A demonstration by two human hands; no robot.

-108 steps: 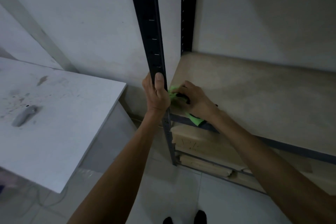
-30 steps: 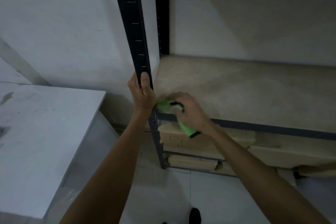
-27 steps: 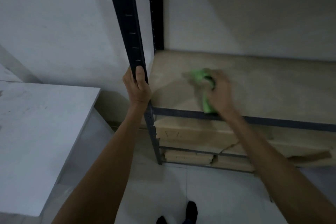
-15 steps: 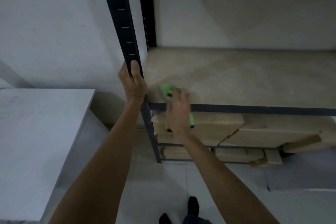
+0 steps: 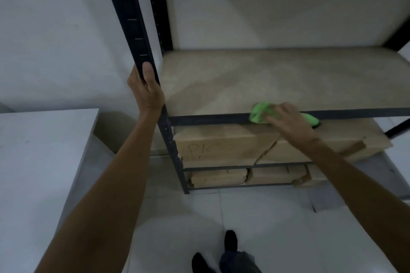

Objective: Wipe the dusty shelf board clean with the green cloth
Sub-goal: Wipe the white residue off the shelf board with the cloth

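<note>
1. My left hand [image 5: 146, 91] wraps its fingers round the black slotted metal upright [image 5: 133, 17].
2. My right hand [image 5: 288, 122] curls its fingers on the crumpled bright green cloth [image 5: 260, 115], at the front edge of the tan wooden shelf board [image 5: 266, 77].

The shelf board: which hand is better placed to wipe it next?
Right. The right hand holds the green cloth at the front edge of the shelf board; the left hand grips the black post.
</note>
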